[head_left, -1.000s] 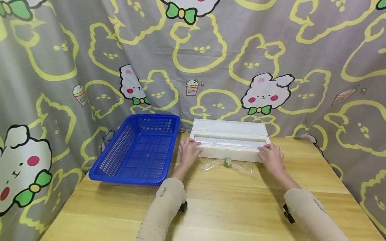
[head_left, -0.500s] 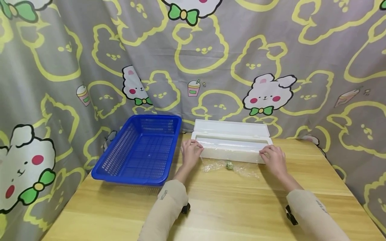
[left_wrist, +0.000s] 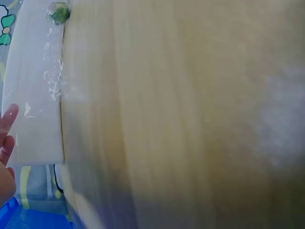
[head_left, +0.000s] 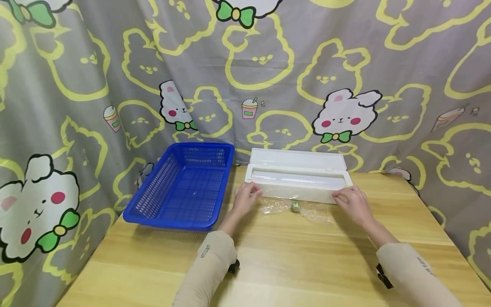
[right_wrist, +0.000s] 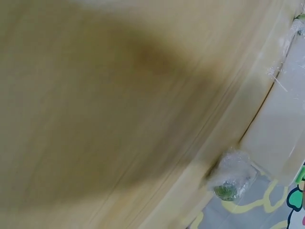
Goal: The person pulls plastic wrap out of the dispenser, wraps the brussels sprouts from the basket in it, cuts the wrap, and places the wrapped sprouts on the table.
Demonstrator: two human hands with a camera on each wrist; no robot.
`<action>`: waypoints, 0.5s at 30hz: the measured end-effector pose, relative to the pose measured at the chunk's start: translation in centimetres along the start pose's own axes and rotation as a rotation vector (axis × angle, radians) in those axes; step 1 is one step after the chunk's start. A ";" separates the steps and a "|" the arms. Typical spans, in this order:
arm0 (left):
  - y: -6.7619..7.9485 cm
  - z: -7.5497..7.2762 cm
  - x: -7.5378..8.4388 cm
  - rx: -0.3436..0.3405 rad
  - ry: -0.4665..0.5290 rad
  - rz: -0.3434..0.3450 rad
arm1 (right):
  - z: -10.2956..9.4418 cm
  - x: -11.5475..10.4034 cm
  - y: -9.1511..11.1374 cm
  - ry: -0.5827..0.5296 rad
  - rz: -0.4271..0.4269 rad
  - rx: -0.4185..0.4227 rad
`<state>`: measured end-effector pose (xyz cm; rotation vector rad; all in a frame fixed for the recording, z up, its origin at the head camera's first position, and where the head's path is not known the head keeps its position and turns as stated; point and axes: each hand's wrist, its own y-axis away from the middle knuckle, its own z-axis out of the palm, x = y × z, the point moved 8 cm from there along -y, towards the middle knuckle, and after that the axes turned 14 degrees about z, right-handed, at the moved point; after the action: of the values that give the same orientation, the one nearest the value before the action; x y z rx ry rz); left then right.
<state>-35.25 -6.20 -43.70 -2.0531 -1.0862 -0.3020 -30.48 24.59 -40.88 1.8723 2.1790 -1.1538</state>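
Observation:
A white cling film dispenser (head_left: 303,194) stands at the back of the table, its lid (head_left: 299,159) raised and a film roll (head_left: 297,177) inside. Clear cling film (head_left: 274,207) comes down over its front, crumpled on the table round a small green item (head_left: 295,207). My left hand (head_left: 245,199) pinches the film by the left front corner. At the right front corner my right hand (head_left: 354,205) pinches its other side. In the right wrist view, a film-wrapped green bundle (right_wrist: 226,186) lies beyond the box's end; my right hand mostly hides it in the head view.
Left of the dispenser sits a blue plastic basket (head_left: 168,223) with slotted sides. A grey patterned curtain (head_left: 268,55) hangs right behind the table (head_left: 291,264) and along its sides.
Both hands have drawn slightly down and toward me from the dispenser's top edge to its front face, pinching the film. More of the roll shows. The head view has shifted a little.

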 end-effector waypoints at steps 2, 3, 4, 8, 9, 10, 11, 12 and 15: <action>0.2 0.2 -0.2 -0.026 -0.002 -0.015 | 0.1 0.1 0.2 0.011 -0.004 -0.032; 0.2 0.3 -0.3 -0.042 -0.001 -0.022 | 0.1 0.1 0.2 0.015 -0.010 -0.047; 0.3 0.5 -0.4 -0.059 0.003 -0.026 | 0.2 0.1 0.3 0.022 -0.016 -0.059; 0.4 0.9 -0.3 -0.110 0.001 -0.023 | 0.5 0.3 0.5 0.028 -0.023 -0.133; 0.4 1.0 -0.3 -0.122 -0.007 -0.022 | 0.7 0.4 0.5 0.024 -0.015 -0.167; 0.4 1.1 -0.2 -0.133 -0.018 -0.019 | 0.8 0.6 0.5 0.023 -0.003 -0.203; 0.5 1.2 -0.2 -0.147 -0.034 -0.020 | 1.1 0.7 0.6 0.017 0.014 -0.248; 0.6 1.3 -0.2 -0.160 -0.047 -0.020 | 1.3 0.9 0.6 0.015 0.035 -0.294; 0.6 1.7 -0.1 -0.204 -0.098 -0.021 | 2.1 1.5 0.9 0.006 0.094 -0.422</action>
<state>-35.07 -5.24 -45.25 -2.2586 -1.1774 -0.3382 -31.03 24.65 -43.59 1.7666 2.1012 -0.6096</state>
